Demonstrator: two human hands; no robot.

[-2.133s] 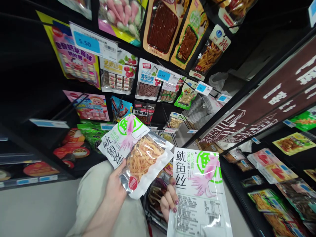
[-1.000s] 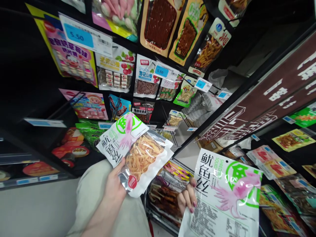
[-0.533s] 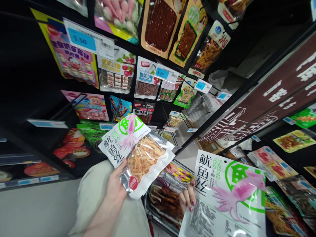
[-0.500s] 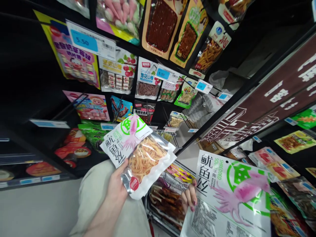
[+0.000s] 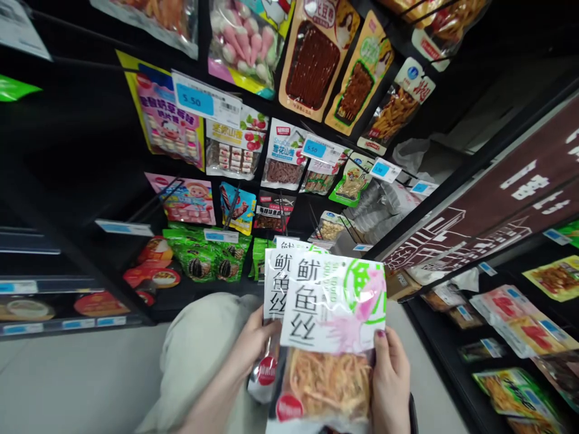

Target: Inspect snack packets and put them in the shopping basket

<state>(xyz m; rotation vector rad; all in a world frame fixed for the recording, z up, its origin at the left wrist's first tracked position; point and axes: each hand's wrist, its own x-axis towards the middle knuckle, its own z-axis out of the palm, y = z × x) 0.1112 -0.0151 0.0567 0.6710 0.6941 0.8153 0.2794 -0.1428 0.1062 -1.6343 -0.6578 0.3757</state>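
In the head view my right hand (image 5: 391, 380) is closed on the right edge of the front bag of shredded squid (image 5: 330, 380), its thumb lying on the white upper panel. The bag is upright, front towards me, with a pink squid and green print above a clear window. Behind it my left hand (image 5: 254, 340) is closed on the left edge of another shredded squid bag (image 5: 272, 289), mostly covered by the front one. A further white bag top (image 5: 286, 243) shows behind these; which hand holds it I cannot tell.
Ahead stands a black rack with hanging snack bags (image 5: 283, 154) and price tags (image 5: 194, 99). Green bags (image 5: 194, 250) lie on its bottom shelf. A brown sign panel (image 5: 511, 187) slants across the right, above a shelf of snack packets (image 5: 520, 392). My bent knee (image 5: 203, 343) is beside my left forearm.
My right hand has moved left with its bag, which now shows its windowed front and overlaps the bag in my left hand. The camera view has shifted, moving the rack slightly right and down.
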